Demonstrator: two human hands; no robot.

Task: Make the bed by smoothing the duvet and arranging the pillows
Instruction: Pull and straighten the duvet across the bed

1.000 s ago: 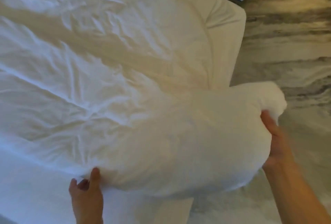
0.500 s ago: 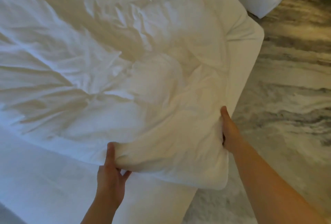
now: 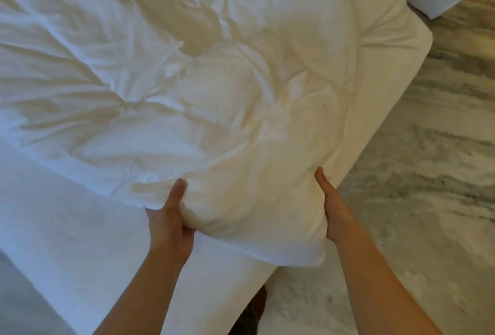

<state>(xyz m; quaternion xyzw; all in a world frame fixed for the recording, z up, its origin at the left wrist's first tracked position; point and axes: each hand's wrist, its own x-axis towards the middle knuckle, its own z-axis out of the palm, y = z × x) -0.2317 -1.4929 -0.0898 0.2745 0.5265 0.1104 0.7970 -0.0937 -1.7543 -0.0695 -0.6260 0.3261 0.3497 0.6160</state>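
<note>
Both hands hold the duvet (image 3: 214, 99) by its near corner. I think this is so it can be pulled flat over the bed (image 3: 67, 241). The left hand (image 3: 171, 217) grips the edge, with the thumb on top and the fingers tucked under. The right hand (image 3: 332, 208) grips the side fold, and both arms reach forward. The duvet spreads away beyond the hands, full of creases, and its corner hangs off the bed between them.
</note>
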